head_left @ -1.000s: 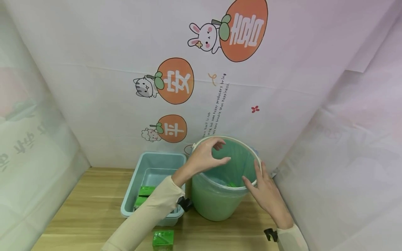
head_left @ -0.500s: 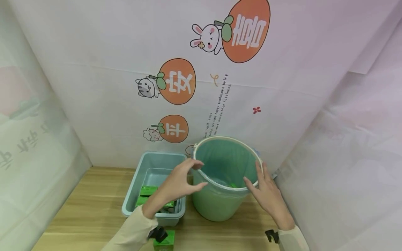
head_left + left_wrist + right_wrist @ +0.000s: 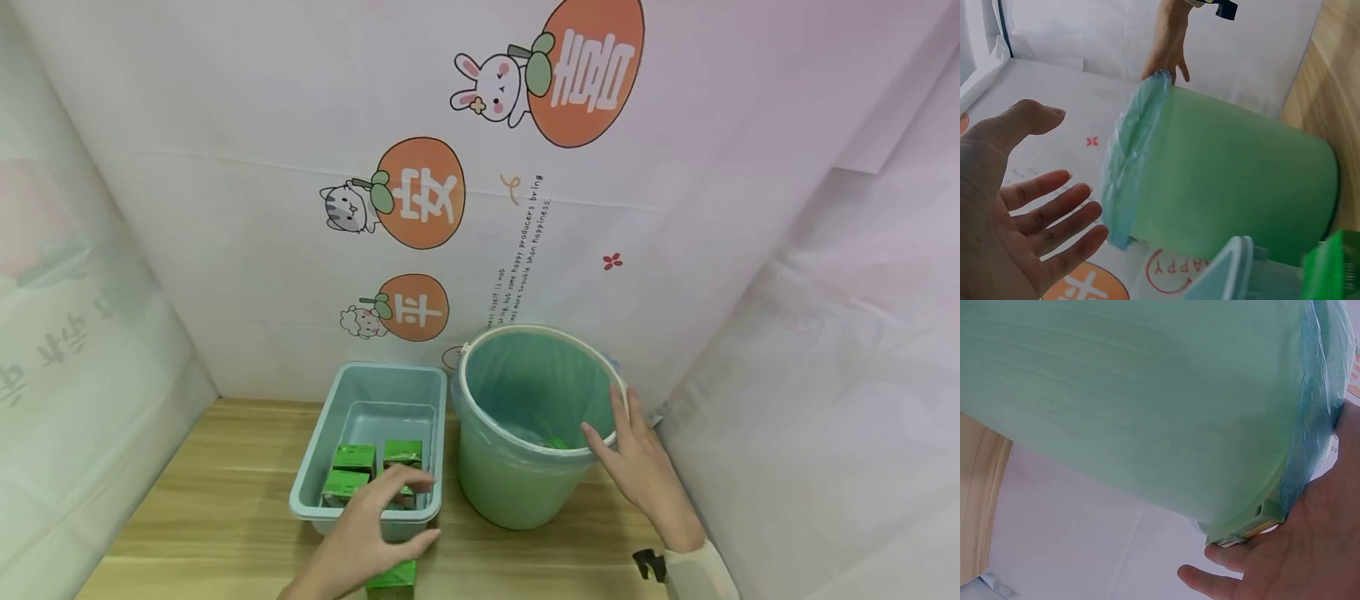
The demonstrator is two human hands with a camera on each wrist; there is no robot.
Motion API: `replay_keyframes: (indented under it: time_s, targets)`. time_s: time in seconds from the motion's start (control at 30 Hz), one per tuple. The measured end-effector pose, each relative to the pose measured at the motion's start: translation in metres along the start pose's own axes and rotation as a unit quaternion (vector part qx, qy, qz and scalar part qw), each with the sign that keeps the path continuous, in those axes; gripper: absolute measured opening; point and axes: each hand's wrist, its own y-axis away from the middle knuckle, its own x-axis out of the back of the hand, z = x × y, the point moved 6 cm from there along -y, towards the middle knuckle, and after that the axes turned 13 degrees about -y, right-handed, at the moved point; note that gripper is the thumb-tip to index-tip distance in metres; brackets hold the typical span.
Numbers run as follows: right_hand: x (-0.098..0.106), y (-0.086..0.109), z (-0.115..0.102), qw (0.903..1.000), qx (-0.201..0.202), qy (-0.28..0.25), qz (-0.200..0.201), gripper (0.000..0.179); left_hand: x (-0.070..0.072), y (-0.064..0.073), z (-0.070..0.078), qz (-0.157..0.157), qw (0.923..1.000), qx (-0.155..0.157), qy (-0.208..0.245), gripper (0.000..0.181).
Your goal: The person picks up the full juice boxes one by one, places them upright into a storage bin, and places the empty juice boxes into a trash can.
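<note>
My left hand (image 3: 358,533), thumb and fingers spread apart, holds nothing. In the head view it overlaps the near edge of a pale blue plastic basin (image 3: 302,487) and partly hides a small green box (image 3: 392,582) on the table. Several similar green boxes (image 3: 354,458) lie in the basin's near half. At the right, my right hand (image 3: 637,467) holds the rim of a light green trash can (image 3: 517,492), thumb over the inner side. A bluish plastic bag (image 3: 1316,419) lines the can and folds over its rim. Something bright green (image 3: 557,443) shows at the can's bottom.
The wooden table (image 3: 202,492) meets a white cloth backdrop (image 3: 247,250) printed with orange fruits and cartoon animals. White cloth side walls (image 3: 847,400) stand left and right, the right one close to my right hand. Basin and can stand side by side near the backdrop.
My left hand has moved from over the trash can's opening, down and left past the basin's near corner, towards the box on the table. My right hand stays at the rim.
</note>
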Motion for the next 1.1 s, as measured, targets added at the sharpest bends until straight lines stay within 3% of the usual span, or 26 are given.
replay_keyframes:
  time_s: [0.23, 0.4, 0.5, 0.63, 0.7, 0.8, 0.9, 0.97, 1.1]
  targets:
    - [0.0, -0.001, -0.001, 1.0, 0.004, 0.002, 0.002, 0.09, -0.013, 0.04, -0.009, 0.012, 0.999, -0.038, 0.021, 0.05]
    - [0.001, 0.001, -0.001, 1.0, 0.001, 0.004, 0.003, 0.09, -0.035, 0.069, -0.03, -0.028, 0.9959, -0.029, 0.081, 0.043]
    - [0.002, 0.002, 0.0, 0.9999, -0.002, 0.007, 0.007, 0.089, -0.062, 0.09, -0.058, -0.044, 0.9961, -0.038, 0.067, 0.04]
    - [0.002, 0.002, 0.002, 0.9999, -0.002, 0.007, 0.01, 0.089, -0.116, 0.125, -0.122, -0.026, 0.9953, -0.092, 0.014, 0.041]
    - [0.001, 0.002, 0.002, 0.9999, -0.001, 0.006, 0.009, 0.089, -0.138, 0.14, -0.151, -0.017, 0.9935, -0.112, 0.014, 0.044]
    - [0.0, 0.002, 0.003, 0.9999, -0.001, 0.004, 0.01, 0.089, -0.155, 0.154, -0.175, -0.003, 0.9941, -0.106, 0.02, 0.048]
    - [0.0, 0.002, 0.003, 0.9999, -0.002, 0.002, 0.011, 0.089, -0.156, 0.159, -0.175, 0.01, 0.9966, -0.079, 0.021, 0.044]
    - [0.0, 0.002, 0.003, 0.9999, -0.002, 0.002, 0.012, 0.089, -0.149, 0.158, -0.164, 0.012, 0.998, -0.058, 0.024, 0.039]
    - [0.0, 0.001, 0.003, 0.9999, 0.001, 0.002, 0.013, 0.088, -0.128, 0.15, -0.135, -0.001, 0.9974, -0.01, 0.071, 0.032]
